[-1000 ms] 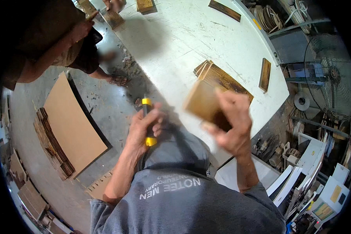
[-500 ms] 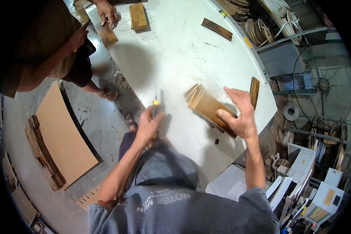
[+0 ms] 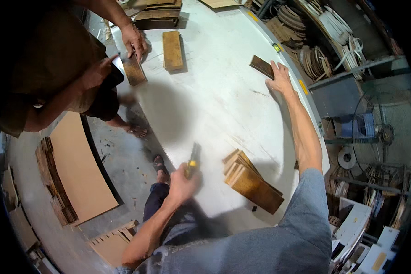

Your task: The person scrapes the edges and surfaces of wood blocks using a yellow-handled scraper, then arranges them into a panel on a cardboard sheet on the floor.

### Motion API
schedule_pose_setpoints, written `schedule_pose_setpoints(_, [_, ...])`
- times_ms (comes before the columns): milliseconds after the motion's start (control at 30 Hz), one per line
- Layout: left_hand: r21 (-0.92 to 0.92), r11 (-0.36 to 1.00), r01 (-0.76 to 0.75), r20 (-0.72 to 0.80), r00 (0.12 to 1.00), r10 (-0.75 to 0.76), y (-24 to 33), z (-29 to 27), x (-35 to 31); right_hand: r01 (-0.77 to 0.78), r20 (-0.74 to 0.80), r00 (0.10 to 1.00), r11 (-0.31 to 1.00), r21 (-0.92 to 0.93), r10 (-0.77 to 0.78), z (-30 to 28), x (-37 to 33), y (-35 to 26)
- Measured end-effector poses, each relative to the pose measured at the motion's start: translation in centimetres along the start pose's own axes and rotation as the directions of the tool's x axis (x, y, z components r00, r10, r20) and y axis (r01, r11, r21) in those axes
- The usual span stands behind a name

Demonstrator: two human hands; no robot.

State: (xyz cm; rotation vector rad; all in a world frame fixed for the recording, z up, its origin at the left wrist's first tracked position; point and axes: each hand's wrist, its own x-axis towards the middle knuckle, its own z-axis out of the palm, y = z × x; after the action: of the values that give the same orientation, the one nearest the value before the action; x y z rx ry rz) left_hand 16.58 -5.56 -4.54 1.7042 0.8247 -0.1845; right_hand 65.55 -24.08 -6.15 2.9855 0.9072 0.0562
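My left hand (image 3: 183, 185) is closed round the handle of a hand tool (image 3: 193, 163) with a yellow collar and a flat grey blade pointing away from me; motion blurs it. Stretched out to the far right, my right hand (image 3: 280, 78) grips the near end of a short dark wooden strip (image 3: 261, 66) by the table's edge. Between my arms, nearer my body, a fanned stack of brown wooden boards (image 3: 255, 189) lies on the white table (image 3: 214, 100). No hand touches that stack.
Across the left corner, a co-worker's hand (image 3: 134, 41) rests on a wooden board (image 3: 134, 71). More brown boards (image 3: 172, 50) lie nearby. A long spirit level (image 3: 291, 61) runs along the table's right edge. A fan (image 3: 384, 134) stands beyond it, and a tan sheet (image 3: 84, 169) lies on the floor.
My right hand has left the board stack and reached far right, onto the dark strip. The left hand still holds the tool, its blade now turned flat-on. The view has shifted.
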Motion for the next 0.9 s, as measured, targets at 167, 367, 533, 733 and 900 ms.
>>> schedule_pose_setpoints(167, [0.006,1.0,-0.013,-0.022,1.0,0.014,0.1,0.1,0.0,-0.166,0.255,0.96,0.965,0.202,0.112,0.8,2.4,0.3])
schedule_pose_setpoints(367, [-0.005,0.993,-0.117,-0.031,0.993,0.116,-1.8,0.1,0.4,-0.33,0.368,0.92,-0.238,0.913,0.135,-5.7,-4.5,-5.3])
schedule_pose_setpoints(533, [-0.104,0.979,-0.173,-0.014,0.985,0.173,-2.8,0.8,0.8,-0.278,0.266,0.955,-0.696,0.662,-0.128,-9.9,-10.3,-5.2])
schedule_pose_setpoints(733, [-0.045,0.98,-0.195,-0.016,0.981,0.195,-1.9,0.3,0.2,-0.306,0.099,0.951,-0.853,0.423,-0.292,-15.5,-16.8,-9.6])
schedule_pose_setpoints(900, [-0.145,0.981,-0.126,0.036,0.99,0.133,-1.7,0.1,-0.4,-0.256,-0.055,0.954,-0.894,0.367,-0.295,-17.4,-21.2,-12.3])
